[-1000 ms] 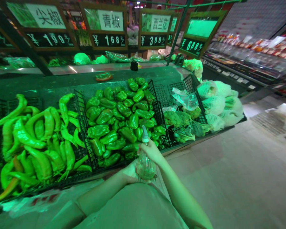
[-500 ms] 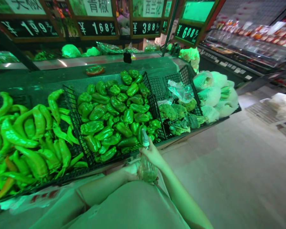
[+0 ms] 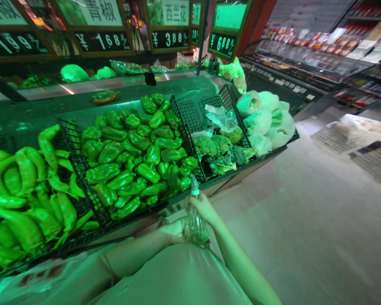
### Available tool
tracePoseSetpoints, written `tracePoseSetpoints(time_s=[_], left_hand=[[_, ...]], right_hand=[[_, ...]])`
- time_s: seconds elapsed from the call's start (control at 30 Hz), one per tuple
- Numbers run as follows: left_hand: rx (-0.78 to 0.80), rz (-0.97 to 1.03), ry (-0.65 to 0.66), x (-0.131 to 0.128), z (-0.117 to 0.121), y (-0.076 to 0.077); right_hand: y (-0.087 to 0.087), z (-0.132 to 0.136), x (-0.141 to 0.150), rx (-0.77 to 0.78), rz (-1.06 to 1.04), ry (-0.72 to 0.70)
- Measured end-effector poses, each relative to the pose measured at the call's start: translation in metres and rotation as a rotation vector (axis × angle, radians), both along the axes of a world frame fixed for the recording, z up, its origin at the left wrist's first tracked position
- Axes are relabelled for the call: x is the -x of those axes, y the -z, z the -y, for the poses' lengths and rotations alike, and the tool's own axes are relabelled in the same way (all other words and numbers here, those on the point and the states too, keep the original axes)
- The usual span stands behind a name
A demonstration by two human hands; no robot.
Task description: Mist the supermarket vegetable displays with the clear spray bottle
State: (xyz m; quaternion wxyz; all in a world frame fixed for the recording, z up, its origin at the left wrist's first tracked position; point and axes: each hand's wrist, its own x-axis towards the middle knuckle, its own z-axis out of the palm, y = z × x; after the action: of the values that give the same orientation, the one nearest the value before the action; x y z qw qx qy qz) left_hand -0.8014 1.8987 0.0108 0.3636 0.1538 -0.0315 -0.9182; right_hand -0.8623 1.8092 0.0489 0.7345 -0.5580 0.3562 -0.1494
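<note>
Head view: a clear spray bottle is held roughly upright, near and central, just this side of heaped green peppers. The right hand grasps its narrow neck; the left hand cups its wide base. It looks fairly light, stiff and smooth, probably slippery if wet; neck plus base seems the surest hold. Glass or plastic, I cannot tell.

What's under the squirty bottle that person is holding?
The left hand is under the spray bottle: part of it shows on one side, and a bit of its fingers peeks out on the other. The bottle covers the hand's middle, so that's hidden.
</note>
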Motion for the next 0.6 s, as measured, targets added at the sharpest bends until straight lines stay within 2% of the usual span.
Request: tracePoseSetpoints(time_s=[0.3, 0.43, 0.6], left_hand=[[-0.017, 0.006, -0.052, 0.034, 0.003, 0.007], [0.008, 0.063, -0.056, 0.041, 0.003, 0.000], [0.044, 0.034, -0.086, 0.041, 0.001, -0.005]], right_hand=[[0.002, 0.009, 0.033, 0.016, 0.091, -0.010], [-0.005, 0.009, 0.039, -0.012, 0.131, -0.051], [-0.012, 0.005, 0.036, -0.078, 0.129, -0.084]])
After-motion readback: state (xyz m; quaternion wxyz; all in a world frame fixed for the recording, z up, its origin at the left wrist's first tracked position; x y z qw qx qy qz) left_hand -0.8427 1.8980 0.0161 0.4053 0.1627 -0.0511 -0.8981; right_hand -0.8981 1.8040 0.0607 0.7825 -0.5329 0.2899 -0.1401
